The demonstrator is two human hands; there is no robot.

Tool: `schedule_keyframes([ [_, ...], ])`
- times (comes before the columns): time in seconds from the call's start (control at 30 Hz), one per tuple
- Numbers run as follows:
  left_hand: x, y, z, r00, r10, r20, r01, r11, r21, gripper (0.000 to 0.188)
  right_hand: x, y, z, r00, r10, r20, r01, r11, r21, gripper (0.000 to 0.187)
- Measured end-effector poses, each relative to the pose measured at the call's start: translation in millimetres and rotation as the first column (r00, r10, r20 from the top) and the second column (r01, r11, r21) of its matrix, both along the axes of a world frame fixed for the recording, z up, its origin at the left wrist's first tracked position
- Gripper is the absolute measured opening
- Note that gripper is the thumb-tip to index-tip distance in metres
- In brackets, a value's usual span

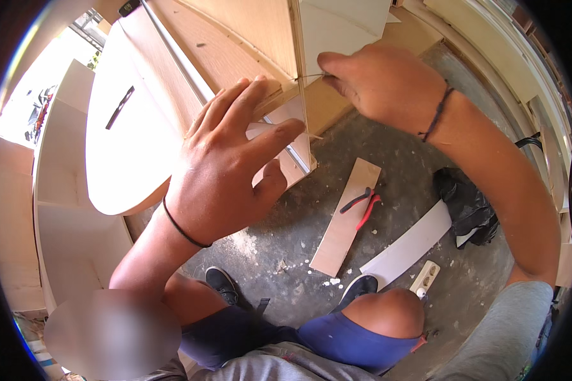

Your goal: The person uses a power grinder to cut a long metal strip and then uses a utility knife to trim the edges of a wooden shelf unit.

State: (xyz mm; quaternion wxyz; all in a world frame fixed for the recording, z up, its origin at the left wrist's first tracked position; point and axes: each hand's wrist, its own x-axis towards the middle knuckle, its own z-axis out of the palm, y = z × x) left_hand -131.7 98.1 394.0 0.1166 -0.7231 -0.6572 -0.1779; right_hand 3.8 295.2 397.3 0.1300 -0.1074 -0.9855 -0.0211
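Plainly, left fingers (243, 109) spread, right fingers (340, 65) pinching one thin rod (313, 75), two shoes (221, 286).

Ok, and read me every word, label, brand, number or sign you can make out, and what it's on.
Nothing here reads clearly enough to quote.
Small black object at the upper left: pale marks, too small to read.
Red-and-black pliers and white power strip: no legible lettering.

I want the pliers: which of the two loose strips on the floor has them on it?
The tan strip, under the red-and-black pliers; the white strip has none on it.
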Motion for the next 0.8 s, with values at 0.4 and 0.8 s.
schedule_keyframes([
  [0.4,1.0,-0.8,-4.1,0.999,0.024,-0.037,-0.023,0.999,0.031,0.046,16.3,8.3,-34.9,0.964,0.133,-0.232,-0.062,0.956,0.288,0.021],
  [0.8,-0.9,0.2,-4.4,0.998,0.033,-0.045,-0.032,0.999,0.018,0.051,11.3,11.9,-41.9,0.955,0.163,-0.246,-0.082,0.948,0.309,0.016],
])
